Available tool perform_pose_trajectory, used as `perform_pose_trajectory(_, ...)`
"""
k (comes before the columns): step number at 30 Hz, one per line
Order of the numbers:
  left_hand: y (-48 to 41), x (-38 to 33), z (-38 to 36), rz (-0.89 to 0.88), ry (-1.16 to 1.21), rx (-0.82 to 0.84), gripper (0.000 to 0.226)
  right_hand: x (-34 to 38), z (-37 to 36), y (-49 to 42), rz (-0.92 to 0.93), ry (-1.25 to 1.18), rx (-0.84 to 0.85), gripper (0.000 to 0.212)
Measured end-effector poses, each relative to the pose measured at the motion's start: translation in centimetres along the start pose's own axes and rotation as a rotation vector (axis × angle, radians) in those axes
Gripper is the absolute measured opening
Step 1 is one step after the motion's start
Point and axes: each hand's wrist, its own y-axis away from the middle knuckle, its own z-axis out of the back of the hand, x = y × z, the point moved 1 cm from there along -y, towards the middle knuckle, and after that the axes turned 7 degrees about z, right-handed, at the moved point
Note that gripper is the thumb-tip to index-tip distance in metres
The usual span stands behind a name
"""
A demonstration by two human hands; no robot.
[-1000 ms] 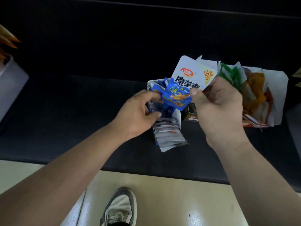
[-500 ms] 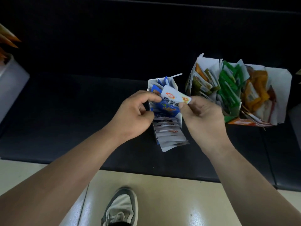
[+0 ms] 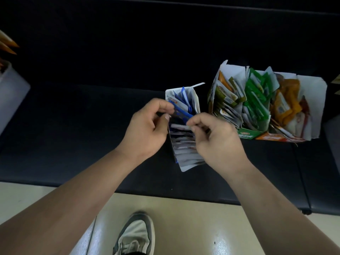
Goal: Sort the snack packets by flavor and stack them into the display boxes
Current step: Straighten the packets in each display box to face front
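Observation:
A narrow white display box (image 3: 195,97) stands on the dark bench, filled with a row of blue snack packets (image 3: 181,111) on edge. My left hand (image 3: 147,131) pinches the left end of one blue packet at the box's left wall. My right hand (image 3: 217,138) pinches the right end of the same packet over the middle of the box. To the right stand three more boxes side by side, with olive packets (image 3: 227,94), green packets (image 3: 254,96) and orange packets (image 3: 287,100).
The dark bench (image 3: 92,126) runs the width of the view, its front edge near my forearms. A grey bin (image 3: 11,92) with orange packets sits at the far left. Below is a pale floor with my shoe (image 3: 136,234).
My right hand lowered the packet from above the boxes down into the blue box. Both hands now hold it inside the row. The olive packets' box came into view.

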Motion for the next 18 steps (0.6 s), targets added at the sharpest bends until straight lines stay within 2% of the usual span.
perform_pose_trajectory(5,-0.4,-0.3,0.2,-0.056,-0.126,-0.063,0.034,-0.4,1.4,0.2,0.046,0.132,0.128,0.030)
perform_pose_trajectory(11,-0.3,-0.4,0.0,-0.058,-0.178,-0.104,0.042,-0.3,1.0,0.7,-0.125,-0.060,0.128,0.025)
perform_pose_trajectory(14,-0.1,0.0,0.1,-0.065,-0.167,-0.079,0.036,-0.2,1.0,0.8,-0.108,-0.148,0.075,0.027)
perform_pose_trajectory(18,-0.1,0.9,0.0,-0.163,-0.261,-0.008,0.013,-0.6,0.8,1.3,-0.155,-0.201,0.074,0.035)
